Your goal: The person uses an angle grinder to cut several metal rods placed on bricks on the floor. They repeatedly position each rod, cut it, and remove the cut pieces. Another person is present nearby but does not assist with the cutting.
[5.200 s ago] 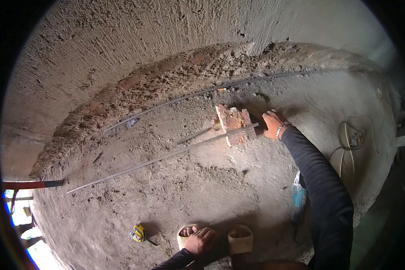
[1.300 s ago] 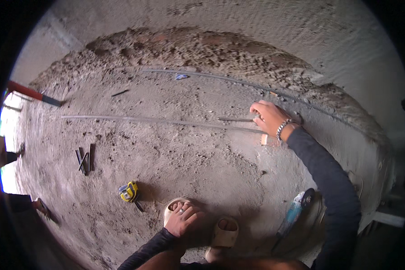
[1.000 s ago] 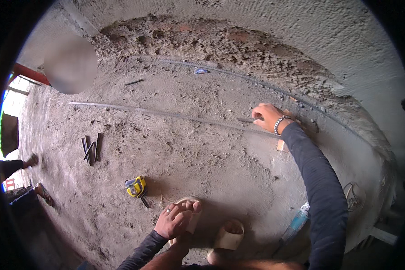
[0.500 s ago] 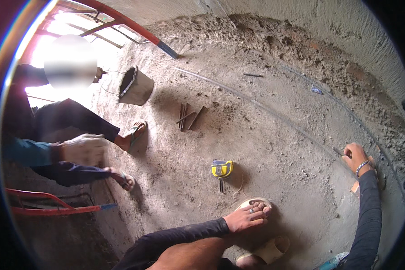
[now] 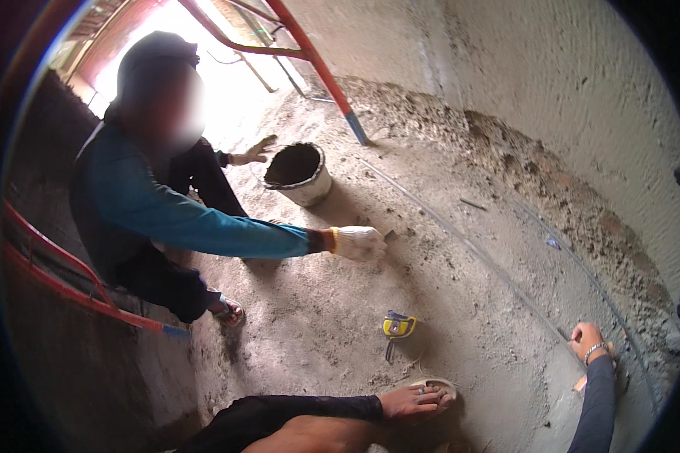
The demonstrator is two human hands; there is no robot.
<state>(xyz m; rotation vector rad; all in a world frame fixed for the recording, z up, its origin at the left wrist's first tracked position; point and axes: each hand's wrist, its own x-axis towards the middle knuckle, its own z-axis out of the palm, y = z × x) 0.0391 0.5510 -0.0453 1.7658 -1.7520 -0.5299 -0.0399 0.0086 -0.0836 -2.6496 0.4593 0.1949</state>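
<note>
Nearest the camera, the person's own foot in a sandal [image 5: 419,399] rests on the sandy floor, well to the left of the right hand [image 5: 586,340]. That hand, a bracelet at its wrist, is pressed knuckles-up on the ground at the near end of a thin metal rod [image 5: 476,253]. Whether the fingers pinch the rod or only bear on it, I cannot tell. The left hand is out of view, so the two hands are nowhere near each other.

To hold this well, I judge the right hand should keep the rod end flat and unmoving against the floor, with its weight straight down, so the far end does not swing.

Left of the right hand and beyond the foot lies one yellow tape measure [image 5: 398,326]. Further out, a co-worker's gloved hand [image 5: 359,241] rests on the floor left of the rod. Beyond it stands one mortar-caked bucket [image 5: 301,175], with the co-worker's second glove [image 5: 255,151] beside it.

There are two rods: the held one, and a second rod [image 5: 582,264] on its far side, along the rubble at the wall. A red scaffold tube [image 5: 317,68] slants furthest off.
</note>
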